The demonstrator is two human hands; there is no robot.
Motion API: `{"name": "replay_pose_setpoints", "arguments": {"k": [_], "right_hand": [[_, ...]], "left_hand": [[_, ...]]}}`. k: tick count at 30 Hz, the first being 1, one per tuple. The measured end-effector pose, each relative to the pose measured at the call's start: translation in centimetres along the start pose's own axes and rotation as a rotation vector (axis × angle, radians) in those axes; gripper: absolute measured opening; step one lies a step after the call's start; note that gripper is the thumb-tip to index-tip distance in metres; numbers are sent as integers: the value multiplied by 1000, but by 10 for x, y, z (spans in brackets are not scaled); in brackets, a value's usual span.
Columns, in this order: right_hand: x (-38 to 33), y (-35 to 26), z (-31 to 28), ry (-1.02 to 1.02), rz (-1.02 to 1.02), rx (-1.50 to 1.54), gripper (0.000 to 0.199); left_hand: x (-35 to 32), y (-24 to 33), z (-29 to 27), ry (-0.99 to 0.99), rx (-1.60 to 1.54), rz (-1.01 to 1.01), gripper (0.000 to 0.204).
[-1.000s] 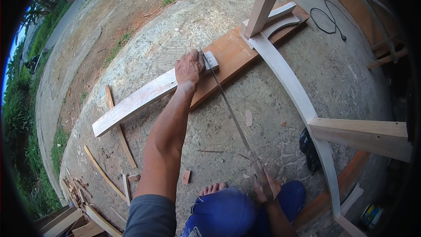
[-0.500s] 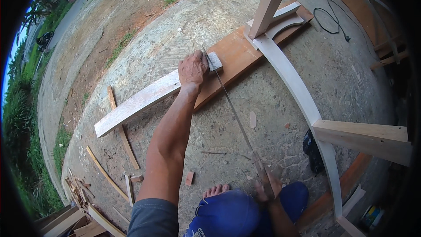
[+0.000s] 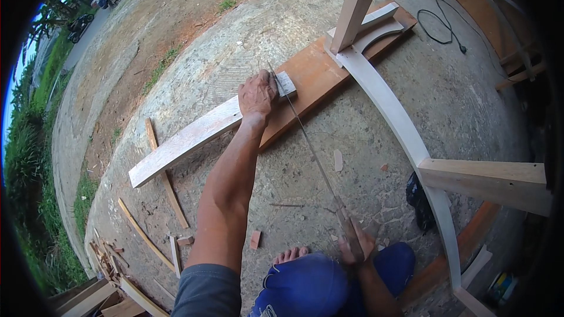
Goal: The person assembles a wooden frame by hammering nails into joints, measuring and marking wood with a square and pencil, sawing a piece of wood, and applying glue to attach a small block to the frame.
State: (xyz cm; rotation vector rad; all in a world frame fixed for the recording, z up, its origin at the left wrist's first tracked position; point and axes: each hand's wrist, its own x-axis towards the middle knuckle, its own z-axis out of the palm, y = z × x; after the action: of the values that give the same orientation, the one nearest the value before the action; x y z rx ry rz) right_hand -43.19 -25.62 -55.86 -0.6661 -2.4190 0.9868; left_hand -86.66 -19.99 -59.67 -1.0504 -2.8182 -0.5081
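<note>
A pale wooden beam (image 3: 188, 140) lies slanted, its far right end resting on a brown plank (image 3: 306, 76). My left hand (image 3: 257, 95) is closed over the beam close to that end, gripping it from above. Just right of the fingers, the thin blade of a handsaw (image 3: 309, 141) crosses the beam. The blade runs back toward my knees, where my right hand (image 3: 358, 245) is wrapped around the saw's handle. That hand is slightly blurred, and the grip hides part of the handle.
A curved pale wooden frame (image 3: 392, 111) with upright posts stands to the right. Thin strips (image 3: 167, 173) and offcuts (image 3: 255, 239) lie on the concrete, with more scraps (image 3: 88, 298) at lower left. A black cable (image 3: 442, 26) and a black plastic bag (image 3: 418, 202) are also there.
The saw and my right hand have shifted slightly, the blade staying across the beam. My left hand keeps its hold. The whole view has turned a little.
</note>
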Motion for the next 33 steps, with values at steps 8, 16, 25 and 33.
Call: {"name": "replay_pose_setpoints", "arguments": {"k": [8, 16, 25, 33], "right_hand": [[168, 3, 56, 209, -70, 292, 55], [44, 16, 26, 124, -128, 41, 51], [84, 13, 31, 59, -41, 132, 50], [50, -20, -31, 118, 24, 64, 54]], "left_hand": [[8, 9, 0, 24, 12, 15, 25], [1, -1, 0, 19, -13, 12, 22], [10, 1, -5, 29, -8, -18, 24], [28, 7, -1, 13, -10, -141, 28]]}}
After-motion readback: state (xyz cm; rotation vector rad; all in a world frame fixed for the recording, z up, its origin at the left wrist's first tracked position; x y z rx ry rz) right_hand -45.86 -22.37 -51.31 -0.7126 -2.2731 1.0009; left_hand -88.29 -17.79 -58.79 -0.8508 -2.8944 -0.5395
